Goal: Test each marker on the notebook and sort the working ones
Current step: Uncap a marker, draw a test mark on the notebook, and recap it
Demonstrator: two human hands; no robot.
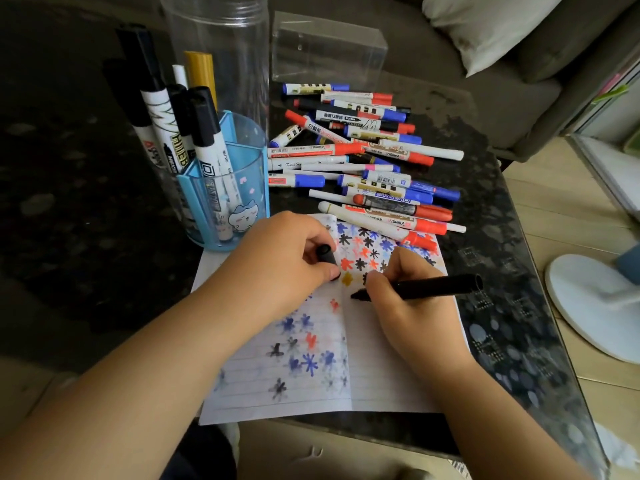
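Both forearms are reaching in over the open notebook (381,368). Her right hand (408,306) is pinching a black marker (433,288), tip touching the page; the left hand (287,258), fingers curled, is gripping its black cap (326,254) against the paper.

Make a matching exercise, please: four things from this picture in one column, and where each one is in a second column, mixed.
Things:
1. black marker
2. cap
3. blue cup
4. notebook

Places:
A. gripped in the left hand
B. lying open under both hands
C. gripped in the right hand, tip at the page
D. standing left of the marker pile, with markers in it

Pairs: 1-C, 2-A, 3-D, 4-B
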